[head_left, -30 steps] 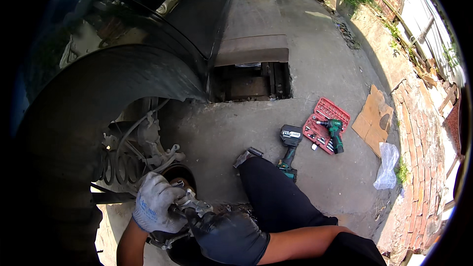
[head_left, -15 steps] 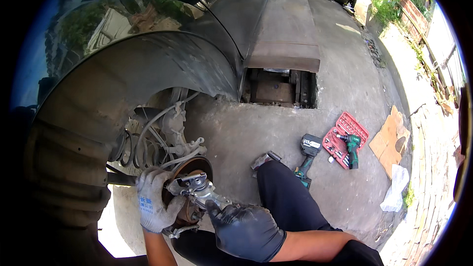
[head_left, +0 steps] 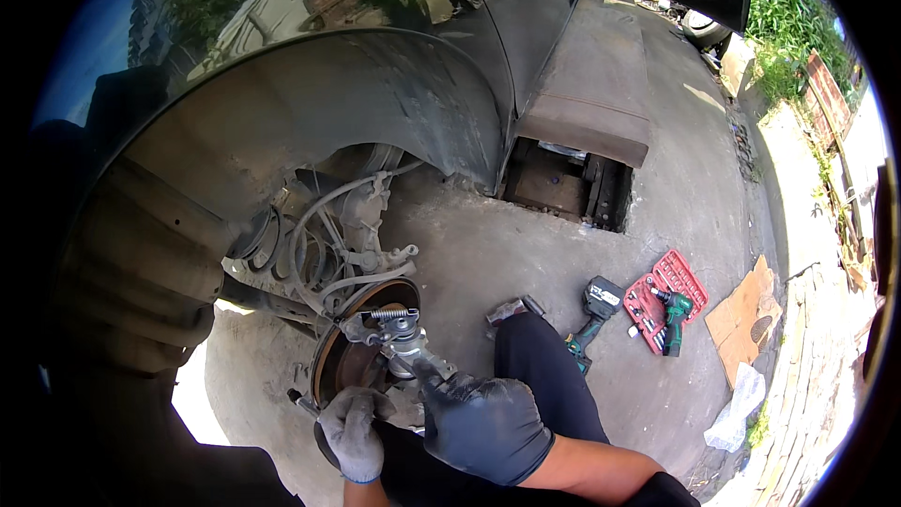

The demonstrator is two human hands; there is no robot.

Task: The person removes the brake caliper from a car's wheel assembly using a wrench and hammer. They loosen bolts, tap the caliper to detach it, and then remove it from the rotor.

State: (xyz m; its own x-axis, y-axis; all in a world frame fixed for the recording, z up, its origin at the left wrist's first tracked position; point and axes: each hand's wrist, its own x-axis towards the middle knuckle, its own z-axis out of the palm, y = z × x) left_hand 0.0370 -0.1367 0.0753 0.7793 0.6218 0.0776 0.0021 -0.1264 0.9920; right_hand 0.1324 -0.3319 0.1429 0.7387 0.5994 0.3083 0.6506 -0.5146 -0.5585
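Note:
A brake caliper [head_left: 405, 345] with a coil return spring sits in front of a rusty brake disc [head_left: 336, 368], below the wheel arch. My right hand [head_left: 488, 427], in a black glove, is closed with its fingers at the near right side of the caliper. My left hand [head_left: 354, 434], in a grey-white glove, is curled at the disc's near lower edge. A short metal piece [head_left: 302, 402] shows beside its fingers; whether the hand holds it is hidden.
Suspension arms and a coil spring [head_left: 314, 258] fill the wheel well. A large impact wrench [head_left: 593, 314] lies by my knee. A red socket case [head_left: 682, 277] holds a green power driver [head_left: 672, 317]. Cardboard [head_left: 746, 314] and clear plastic [head_left: 737, 408] lie right. A floor pit [head_left: 554, 183] opens beyond.
My left hand has left the caliper's left side and moved down and right to the disc's near edge. My right hand stays at the caliper. The view has shifted.

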